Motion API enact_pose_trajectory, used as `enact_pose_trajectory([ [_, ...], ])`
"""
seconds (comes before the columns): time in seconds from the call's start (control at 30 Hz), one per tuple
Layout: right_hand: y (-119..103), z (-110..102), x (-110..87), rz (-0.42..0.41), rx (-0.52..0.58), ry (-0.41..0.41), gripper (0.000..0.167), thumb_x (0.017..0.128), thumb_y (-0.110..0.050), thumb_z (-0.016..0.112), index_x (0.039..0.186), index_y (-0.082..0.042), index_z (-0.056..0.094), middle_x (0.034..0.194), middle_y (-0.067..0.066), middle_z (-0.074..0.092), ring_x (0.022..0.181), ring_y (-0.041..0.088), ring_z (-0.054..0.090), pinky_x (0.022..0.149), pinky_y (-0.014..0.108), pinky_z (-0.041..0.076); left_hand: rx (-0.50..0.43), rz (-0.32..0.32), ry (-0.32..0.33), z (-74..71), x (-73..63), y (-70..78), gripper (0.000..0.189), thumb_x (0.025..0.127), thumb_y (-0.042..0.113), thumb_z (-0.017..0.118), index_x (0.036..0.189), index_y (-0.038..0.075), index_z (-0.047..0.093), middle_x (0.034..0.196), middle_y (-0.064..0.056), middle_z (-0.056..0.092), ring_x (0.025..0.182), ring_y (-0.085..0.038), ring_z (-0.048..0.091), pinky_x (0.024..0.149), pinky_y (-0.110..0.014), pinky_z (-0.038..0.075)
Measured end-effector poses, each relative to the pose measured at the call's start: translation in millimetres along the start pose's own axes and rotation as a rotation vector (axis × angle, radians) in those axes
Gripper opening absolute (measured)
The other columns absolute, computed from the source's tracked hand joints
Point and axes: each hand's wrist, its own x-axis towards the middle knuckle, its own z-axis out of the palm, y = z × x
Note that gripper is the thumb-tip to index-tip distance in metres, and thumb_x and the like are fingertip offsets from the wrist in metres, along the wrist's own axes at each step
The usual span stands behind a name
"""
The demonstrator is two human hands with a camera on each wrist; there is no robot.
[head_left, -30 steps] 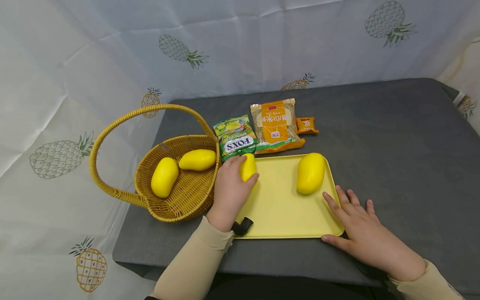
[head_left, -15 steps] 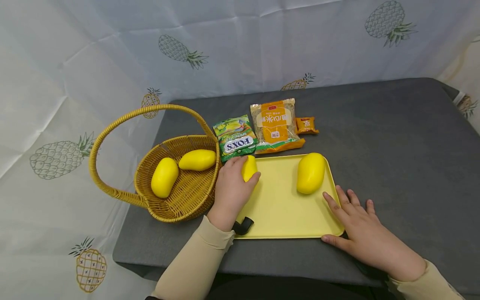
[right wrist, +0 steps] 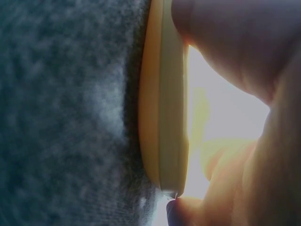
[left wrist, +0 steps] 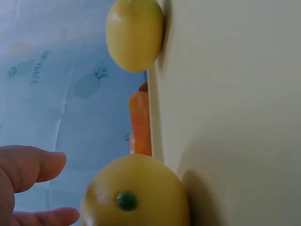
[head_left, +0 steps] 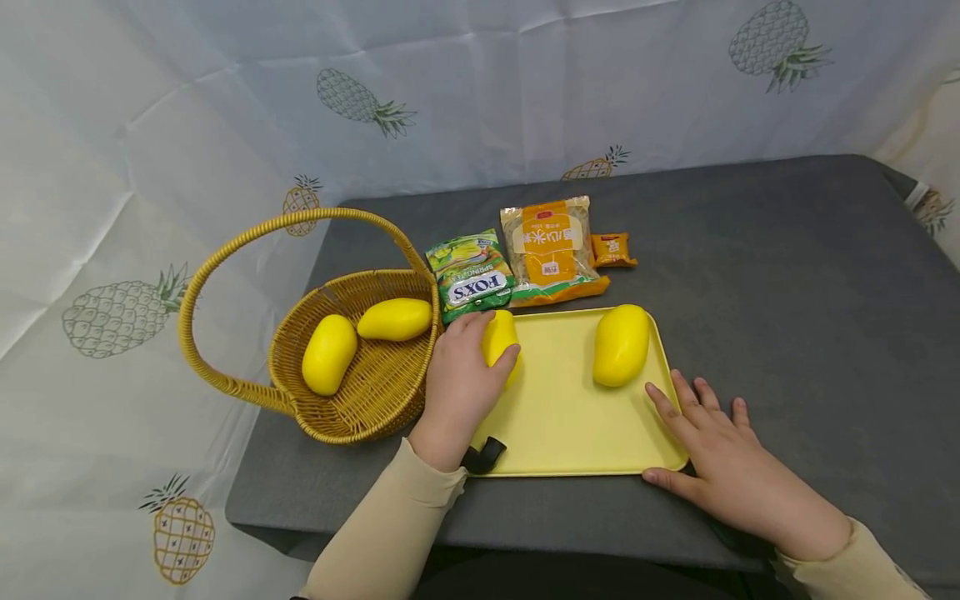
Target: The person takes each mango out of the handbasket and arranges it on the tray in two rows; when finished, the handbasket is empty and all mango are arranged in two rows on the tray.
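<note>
My left hand (head_left: pixel 463 379) rests over a yellow mango (head_left: pixel 501 343) standing at the left end of the pale yellow tray (head_left: pixel 577 425). In the left wrist view, the thumb and a finger lie beside this mango (left wrist: pixel 141 197), with a gap at the upper digit; the other fingers are hidden. A second mango (head_left: pixel 622 346) sits near the tray's far right corner. My right hand (head_left: pixel 723 458) lies spread at the tray's right edge, its fingertips and thumb touching the rim, and holds nothing.
Left of the tray stands a wicker basket (head_left: pixel 382 412) with a tall handle and two mangoes inside. Behind the tray lie a green Fox's candy bag (head_left: pixel 471 271), an orange-and-clear food bag (head_left: pixel 553 250) and a small orange packet (head_left: pixel 613 249). A grey cloth covers the table (head_left: pixel 787 275).
The mango under my left hand shifts slightly toward me and to the right, and more of it shows. My right hand stays where it was.
</note>
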Motion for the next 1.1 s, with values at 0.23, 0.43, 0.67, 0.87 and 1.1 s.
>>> enact_pose_trajectory([
  [0.23, -1.5, -0.3, 0.0, 0.004, 0.004, -0.001, 0.113, 0.093, -0.063, 0.081, 0.179, -0.021, 0.021, 0.183, 0.029, 0.007, 0.163, 0.065, 0.011, 0.120, 0.091, 0.001, -0.074, 0.039, 0.004, -12.7, -10.3, 5.7, 0.060, 0.101, 0.038, 0.081, 0.154, 0.015, 0.066, 0.157, -0.008, 0.062, 0.145, -0.035, 0.059, 0.122, -0.055, 0.048],
  [0.43, -0.6, 0.7, -0.6, 0.002, 0.013, -0.003, 0.113, 0.094, -0.064, 0.080, 0.179, -0.024, 0.018, 0.184, 0.028, 0.006, 0.163, 0.065, 0.009, 0.120, 0.090, -0.001, -0.197, 0.088, 0.068, -24.7, -19.4, 11.5, 0.055, 0.101, 0.031, 0.082, 0.151, 0.014, 0.068, 0.154, -0.006, 0.066, 0.133, -0.034, 0.068, 0.112, -0.054, 0.056],
  [0.67, 0.5, 1.1, -0.4, 0.002, 0.013, -0.003, 0.113, 0.094, -0.063, 0.080, 0.180, -0.024, 0.016, 0.184, 0.028, 0.005, 0.164, 0.065, 0.009, 0.119, 0.091, -0.001, -0.339, 0.169, 0.123, -39.4, -26.0, 11.1, 0.052, 0.099, 0.020, 0.085, 0.148, 0.011, 0.071, 0.147, -0.008, 0.071, 0.131, -0.029, 0.068, 0.107, -0.049, 0.061],
  [0.87, -1.1, 0.5, -0.3, 0.008, 0.019, -0.010, 0.114, 0.094, -0.064, 0.080, 0.180, -0.024, 0.016, 0.184, 0.028, 0.005, 0.164, 0.065, 0.008, 0.120, 0.090, -0.003, -0.400, 0.201, 0.101, -64.1, -30.3, 3.3, 0.062, 0.095, 0.015, 0.089, 0.152, 0.009, 0.067, 0.151, -0.010, 0.069, 0.138, -0.029, 0.066, 0.116, -0.053, 0.056],
  [1.1, -1.6, 0.8, 0.0, 0.004, 0.023, -0.010, 0.114, 0.094, -0.064, 0.079, 0.180, -0.025, 0.015, 0.184, 0.028, 0.005, 0.163, 0.065, 0.008, 0.120, 0.090, -0.003, -0.463, 0.206, 0.107, -98.5, -30.9, -14.1, 0.066, 0.093, 0.004, 0.089, 0.154, 0.005, 0.063, 0.152, -0.013, 0.066, 0.142, -0.028, 0.063, 0.118, -0.048, 0.054],
])
